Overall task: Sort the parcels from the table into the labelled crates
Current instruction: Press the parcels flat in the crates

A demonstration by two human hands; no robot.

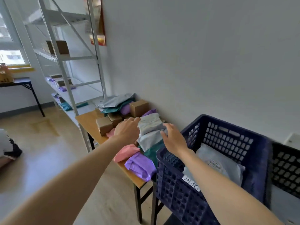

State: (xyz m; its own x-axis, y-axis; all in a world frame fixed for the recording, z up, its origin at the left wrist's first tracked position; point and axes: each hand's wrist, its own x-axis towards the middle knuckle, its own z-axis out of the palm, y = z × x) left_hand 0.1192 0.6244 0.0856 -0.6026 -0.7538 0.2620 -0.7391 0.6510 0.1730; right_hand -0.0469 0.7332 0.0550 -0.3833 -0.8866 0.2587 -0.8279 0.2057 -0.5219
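Shelving (71, 59): tall metal rack at 10 o'clock in the view. It plays no part in this step.
Table (86, 118): narrow wooden top running from the centre toward 6 o'clock, crowded with parcels and small cardboard boxes (103, 125).
Blue crate (227, 138): at 4 o'clock, hard against the table's near end, with a grey bag (222, 161) already inside. It is probably the crate for grey mailers, so the carry would be short.
Black crate (285, 168): at 3 o'clock, just beyond the blue one and only partly in view.
Grey parcel (151, 123): the one being picked, dead centre, lying on top of a second grey bag (149, 140). Lift straight up so the lower bag, the pink bag (125, 152) and the purple bag (141, 166) at 6 o'clock are not dragged off the edge.
Left hand (127, 130): at the parcel's 9 o'clock side, fingers stretched wide, tips touching its upper corner and not closed round it.
Right hand (174, 138): at the parcel's 3 o'clock side, fingers spread, close to its edge; I cannot tell whether it touches. Close both palms onto the two ends together — soft plastic sags from a one-sided pinch.
Crate label (191, 182): white slip on the blue crate's near rim, writing too blurred to read. Check it against the parcel before letting go.
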